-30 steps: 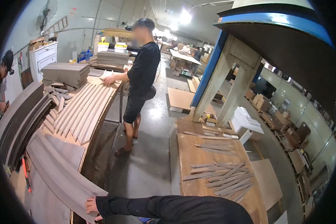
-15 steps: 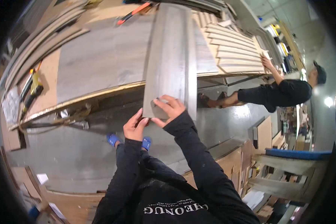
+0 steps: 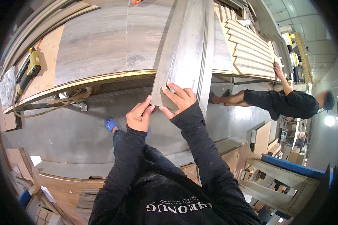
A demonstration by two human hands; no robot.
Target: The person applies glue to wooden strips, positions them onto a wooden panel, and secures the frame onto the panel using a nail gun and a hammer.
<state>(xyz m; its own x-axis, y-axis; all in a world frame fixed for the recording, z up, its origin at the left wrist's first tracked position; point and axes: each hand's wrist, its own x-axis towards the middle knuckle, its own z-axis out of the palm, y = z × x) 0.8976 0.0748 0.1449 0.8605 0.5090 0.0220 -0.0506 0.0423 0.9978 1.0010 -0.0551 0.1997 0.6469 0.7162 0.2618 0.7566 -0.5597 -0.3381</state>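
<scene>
A long grey wood-grain moulding board (image 3: 182, 52) with a ridged right side reaches from the workbench out over its front edge toward me. My left hand (image 3: 139, 114) pinches the near left corner of this board, thumb and fingers pressed together. On the board's near end sits my right hand (image 3: 179, 99), its fingers bent over the top face and its thumb at the end edge. Whatever lies under the fingertips is hidden.
Flat grey panels (image 3: 94, 48) cover the workbench. A yellow-and-black tool (image 3: 33, 65) lies at its left end. Pale ridged strips (image 3: 253, 50) lie at the right, where another person (image 3: 289, 103) rests a hand. Behind on the right stands a blue-topped wooden rack (image 3: 285, 165).
My view has shifted, and the board's near end now appears slightly higher and further right. Both hands stay at that end. The other person's hand remains by the strips.
</scene>
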